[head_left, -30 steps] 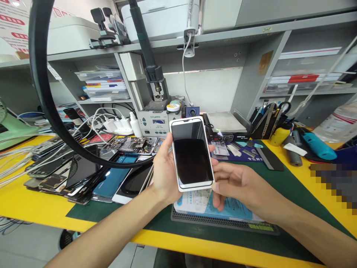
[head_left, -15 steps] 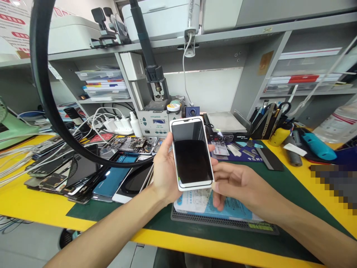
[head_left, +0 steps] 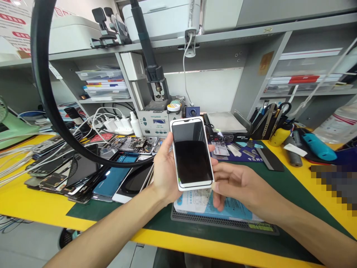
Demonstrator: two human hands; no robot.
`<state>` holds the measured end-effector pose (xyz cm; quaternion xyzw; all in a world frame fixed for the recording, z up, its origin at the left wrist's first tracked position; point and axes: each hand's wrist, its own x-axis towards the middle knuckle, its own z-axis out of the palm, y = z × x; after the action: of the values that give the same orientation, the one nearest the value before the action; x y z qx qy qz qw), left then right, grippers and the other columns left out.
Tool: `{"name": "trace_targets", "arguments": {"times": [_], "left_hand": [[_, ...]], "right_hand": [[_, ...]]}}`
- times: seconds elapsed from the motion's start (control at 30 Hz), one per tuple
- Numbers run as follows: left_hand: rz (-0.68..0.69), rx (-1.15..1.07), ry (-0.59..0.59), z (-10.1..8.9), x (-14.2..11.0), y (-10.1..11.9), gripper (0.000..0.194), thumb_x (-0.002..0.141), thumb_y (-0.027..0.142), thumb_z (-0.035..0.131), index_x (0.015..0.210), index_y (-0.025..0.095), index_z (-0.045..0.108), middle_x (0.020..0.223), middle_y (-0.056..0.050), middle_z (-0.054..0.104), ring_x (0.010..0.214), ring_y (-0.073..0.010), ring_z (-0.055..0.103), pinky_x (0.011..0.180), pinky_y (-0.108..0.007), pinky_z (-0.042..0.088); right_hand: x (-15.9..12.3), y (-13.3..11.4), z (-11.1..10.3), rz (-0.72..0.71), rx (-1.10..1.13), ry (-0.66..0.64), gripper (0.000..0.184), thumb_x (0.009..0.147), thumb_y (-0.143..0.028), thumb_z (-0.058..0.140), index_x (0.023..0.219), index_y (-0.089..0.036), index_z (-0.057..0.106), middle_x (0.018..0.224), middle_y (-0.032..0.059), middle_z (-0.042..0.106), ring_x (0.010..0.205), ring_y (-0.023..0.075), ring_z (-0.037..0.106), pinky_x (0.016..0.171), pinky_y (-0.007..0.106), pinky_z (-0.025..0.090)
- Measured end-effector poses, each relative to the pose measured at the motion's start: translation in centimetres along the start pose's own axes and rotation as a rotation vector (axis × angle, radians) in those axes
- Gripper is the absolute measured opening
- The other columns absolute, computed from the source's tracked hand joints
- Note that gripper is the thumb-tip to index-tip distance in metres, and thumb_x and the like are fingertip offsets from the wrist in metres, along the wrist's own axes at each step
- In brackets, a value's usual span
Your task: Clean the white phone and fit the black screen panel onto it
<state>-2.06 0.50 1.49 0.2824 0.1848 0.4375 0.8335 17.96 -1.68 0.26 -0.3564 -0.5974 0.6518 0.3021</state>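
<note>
While the left hand (head_left: 165,173) clasps the glossy, white-rimmed phone (head_left: 193,160), the right hand (head_left: 242,186) pinches its rounded lower corner.

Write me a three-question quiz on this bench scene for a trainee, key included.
1. Multiple choice. Where in the picture is the right hand on the phone?
A) At its upper left corner
B) Near its lower right corner
C) At the middle of its top edge

2. True or false: the left hand is apart from the phone.

3. Fill in the colour: the mat below the hands is ____.

Key:
1. B
2. False; it holds the phone.
3. Green
</note>
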Motion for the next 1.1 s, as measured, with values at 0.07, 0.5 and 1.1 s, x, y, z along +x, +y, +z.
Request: {"name": "trace_targets", "arguments": {"times": [0.07,0.5,1.1], "left_hand": [[0.002,-0.007,-0.014,-0.04,0.01,0.01,0.091,0.099,0.072,0.019,0.121,0.002,0.074,0.092,-0.021,0.08,0.109,-0.0405,0.074,0.095,-0.05,0.056],[0.045,-0.09,0.061,0.12,0.39,-0.1,0.082,0.1,0.069,0.027,0.129,0.006,0.071,0.109,-0.018,0.079,0.106,-0.0382,0.075,0.095,-0.05,0.057],[-0.021,-0.026,0.022,-0.23,0.07,-0.01,0.092,0.097,0.075,0.023,0.127,0.001,0.071,0.094,-0.023,0.08,0.083,-0.0344,0.079,0.076,-0.044,0.06]], "right_hand": [[0.02,0.0,0.01,-0.001,-0.002,0.006,0.035,0.093,-0.037,0.075,0.119,-0.015,0.069,0.071,0.0023,0.072,0.064,0.0151,0.067,0.064,0.027,0.058],[-0.13,-0.25,0.05,0.008,0.003,-0.003,0.031,0.095,-0.033,0.073,0.117,-0.012,0.066,0.073,0.0027,0.073,0.064,0.0127,0.067,0.064,0.025,0.059],[-0.01,-0.18,0.13,-0.005,0.01,-0.011,0.027,0.096,-0.032,0.071,0.114,-0.012,0.067,0.071,0.0014,0.072,0.063,0.0122,0.067,0.063,0.024,0.059]]}}
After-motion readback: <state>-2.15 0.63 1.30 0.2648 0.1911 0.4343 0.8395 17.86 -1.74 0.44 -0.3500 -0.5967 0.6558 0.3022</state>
